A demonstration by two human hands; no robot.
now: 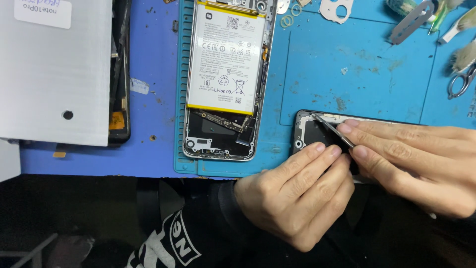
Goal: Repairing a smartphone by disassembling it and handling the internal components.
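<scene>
Here, both hands work on a dark phone panel (310,134) lying at the near edge of the blue mat (357,64) on the bench. The right hand (421,159) pinches metal tweezers (332,130) between its fingers, the tips resting on the panel's upper corner. The left hand (295,191) presses its fingers, held together, onto the panel just beside the tweezers. An opened phone (225,74) with its white battery exposed lies to the left, well apart; scissors (461,82) lie at far right.

I see bright, even light from above on the blue mat (357,64). The bottom is dark. My view is sharp, with little glare.
</scene>
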